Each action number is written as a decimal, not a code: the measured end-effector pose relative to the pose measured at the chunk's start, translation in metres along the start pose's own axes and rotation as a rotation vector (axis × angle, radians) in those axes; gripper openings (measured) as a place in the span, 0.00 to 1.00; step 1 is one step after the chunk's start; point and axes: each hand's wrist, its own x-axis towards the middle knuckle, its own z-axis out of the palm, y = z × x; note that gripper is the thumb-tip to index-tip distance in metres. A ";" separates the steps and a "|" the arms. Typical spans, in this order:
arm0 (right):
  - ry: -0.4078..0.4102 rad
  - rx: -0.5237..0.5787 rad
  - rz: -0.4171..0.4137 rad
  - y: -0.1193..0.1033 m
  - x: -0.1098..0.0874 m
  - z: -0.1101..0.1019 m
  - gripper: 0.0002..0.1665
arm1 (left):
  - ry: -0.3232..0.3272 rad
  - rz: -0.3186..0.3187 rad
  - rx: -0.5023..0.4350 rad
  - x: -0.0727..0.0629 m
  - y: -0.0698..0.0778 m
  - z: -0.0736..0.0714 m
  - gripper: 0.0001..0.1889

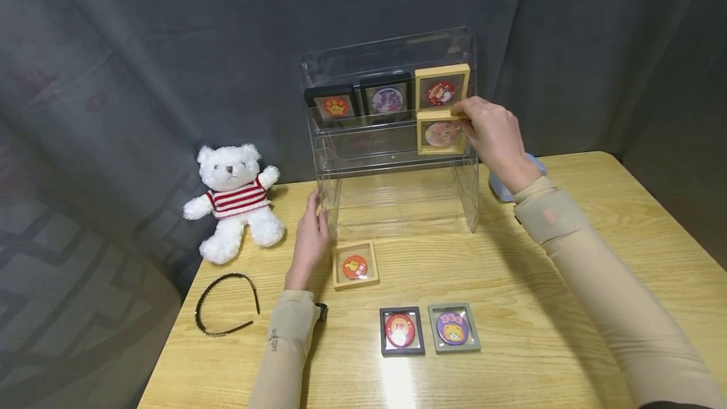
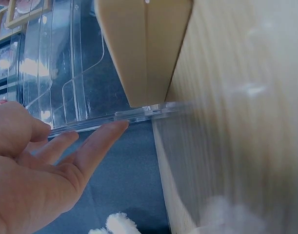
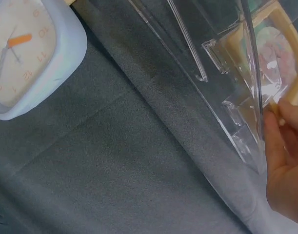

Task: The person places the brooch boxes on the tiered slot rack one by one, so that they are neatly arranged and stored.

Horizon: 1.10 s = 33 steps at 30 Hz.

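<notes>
Head view: left hand [image 1: 310, 237], fingers loosely extended, at the left side of the clear rack [image 1: 372, 145]. Right hand [image 1: 493, 130] pinches the lower yellow frame [image 1: 440, 135] at the middle tier; top tier holds two black frames [image 1: 387, 97] and the upper yellow frame [image 1: 440, 93].

A white teddy bear [image 1: 230, 175] in a striped sweater [image 1: 238, 202] is sitting before a grey curtain [image 1: 227, 49]; a black headband [image 1: 199, 305] is lying nearby on the wooden table [image 1: 539, 333], a pale-blue clock [image 3: 29, 53] resting farther right.
</notes>
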 end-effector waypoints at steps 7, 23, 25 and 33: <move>0.013 0.000 -0.013 0.000 -0.001 0.001 0.09 | -0.002 -0.007 0.002 -0.001 0.001 -0.001 0.28; 0.027 -0.024 -0.050 0.001 -0.004 0.001 0.16 | 0.005 0.010 0.018 -0.001 0.002 -0.001 0.27; 0.029 -0.024 -0.050 0.000 -0.005 0.001 0.16 | 0.008 0.018 0.016 -0.001 0.001 0.000 0.27; 0.024 -0.060 -0.032 -0.003 -0.006 -0.002 0.16 | 0.007 0.010 0.004 0.000 0.001 -0.001 0.27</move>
